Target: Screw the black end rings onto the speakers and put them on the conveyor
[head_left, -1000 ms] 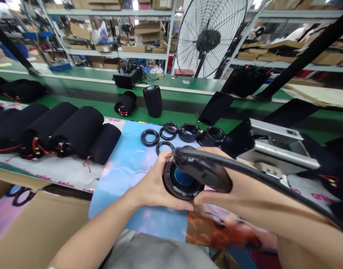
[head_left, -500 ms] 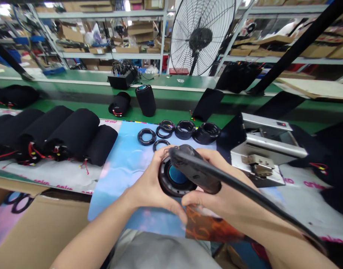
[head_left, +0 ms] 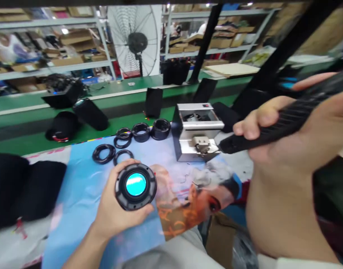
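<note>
My left hand (head_left: 115, 201) is wrapped around a black cylindrical speaker (head_left: 121, 188), end up, with a dark ring on its rim and a shiny blue centre. In my right hand (head_left: 317, 130) is a black electric screwdriver (head_left: 283, 125), gripped along its ribbed body. Its tip points left, at the front of a silver screw feeder (head_left: 200, 123); whether tip and feeder touch, I cannot tell. Just beyond the speaker lie loose black rings (head_left: 103, 154) and short stacks of rings (head_left: 161, 129).
A printed sheet (head_left: 81, 179) covers the worktop. Black fabric-covered cylinders (head_left: 42, 186) lie at left. Behind runs a green bench (head_left: 126, 119) with more speakers (head_left: 90, 114). A large fan (head_left: 137, 43) and shelves stand further back. A dark post (head_left: 205, 45) rises behind the feeder.
My right hand has carried the screwdriver away from the speaker, rightward to the feeder. The left hand keeps hold of the speaker. The camera view has swung right.
</note>
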The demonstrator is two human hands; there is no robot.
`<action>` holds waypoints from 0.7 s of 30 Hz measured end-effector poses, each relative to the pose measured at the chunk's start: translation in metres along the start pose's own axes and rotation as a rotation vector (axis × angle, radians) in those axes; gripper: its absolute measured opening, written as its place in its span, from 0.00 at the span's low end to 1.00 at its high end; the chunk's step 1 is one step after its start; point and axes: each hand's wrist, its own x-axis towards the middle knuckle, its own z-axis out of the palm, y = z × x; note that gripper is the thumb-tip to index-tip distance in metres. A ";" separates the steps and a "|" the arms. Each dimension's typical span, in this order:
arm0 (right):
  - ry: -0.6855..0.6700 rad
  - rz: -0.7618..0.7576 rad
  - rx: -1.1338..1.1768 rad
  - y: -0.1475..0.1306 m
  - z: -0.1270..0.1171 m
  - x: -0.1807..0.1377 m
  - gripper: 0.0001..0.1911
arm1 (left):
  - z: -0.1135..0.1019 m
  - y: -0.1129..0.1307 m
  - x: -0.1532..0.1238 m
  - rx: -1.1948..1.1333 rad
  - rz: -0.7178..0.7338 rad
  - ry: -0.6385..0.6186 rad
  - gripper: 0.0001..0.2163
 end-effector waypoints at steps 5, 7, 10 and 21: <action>-0.142 0.045 -0.114 0.012 0.005 0.013 0.38 | 0.054 0.005 0.043 -0.160 -0.007 -0.214 0.39; -0.195 0.097 -0.129 0.021 0.007 0.016 0.40 | 0.071 0.007 0.054 -0.196 -0.028 -0.281 0.39; -0.222 0.133 -0.204 0.035 0.007 0.019 0.42 | 0.080 0.009 0.063 -0.195 -0.036 -0.309 0.39; -0.316 0.213 -0.111 0.049 0.004 0.013 0.34 | 0.077 0.007 0.060 -0.214 -0.032 -0.302 0.39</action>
